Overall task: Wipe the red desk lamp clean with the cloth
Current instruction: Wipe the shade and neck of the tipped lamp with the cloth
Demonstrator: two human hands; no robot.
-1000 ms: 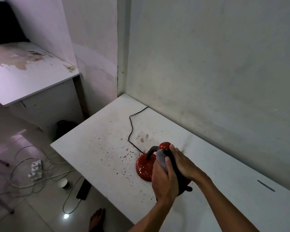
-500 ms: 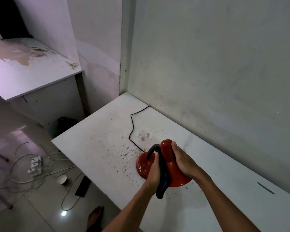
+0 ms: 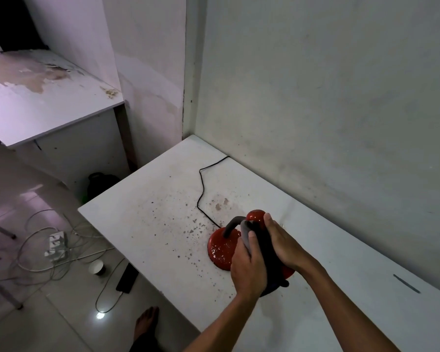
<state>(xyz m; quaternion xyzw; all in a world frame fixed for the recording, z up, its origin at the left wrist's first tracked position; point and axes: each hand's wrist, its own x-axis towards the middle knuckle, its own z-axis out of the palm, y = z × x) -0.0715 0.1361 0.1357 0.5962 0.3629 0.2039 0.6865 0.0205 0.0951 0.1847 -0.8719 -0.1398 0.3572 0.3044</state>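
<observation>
The red desk lamp [image 3: 221, 247] stands on a white table [image 3: 142, 224], its round base scuffed and its dark bendy neck [image 3: 230, 226] arching up to the red shade [image 3: 255, 215]. My right hand [image 3: 282, 243] grips the shade from the right side. My left hand [image 3: 249, 270] presses a dark grey cloth [image 3: 263, 246] against the shade; most of the shade is hidden under the cloth and both hands. A black cord [image 3: 201, 189] runs from the base toward the wall corner.
The tabletop around the lamp is speckled with dirt. Its left edge [image 3: 137, 270] drops to a tiled floor with tangled cables [image 3: 48, 247], a small cup [image 3: 97, 267], a dark phone [image 3: 127, 277] and my bare foot [image 3: 145, 323]. A wall stands close behind.
My left hand has slid the cloth up over the top of the shade, covering most of the red that showed half a second ago. My right hand has kept its grip.
</observation>
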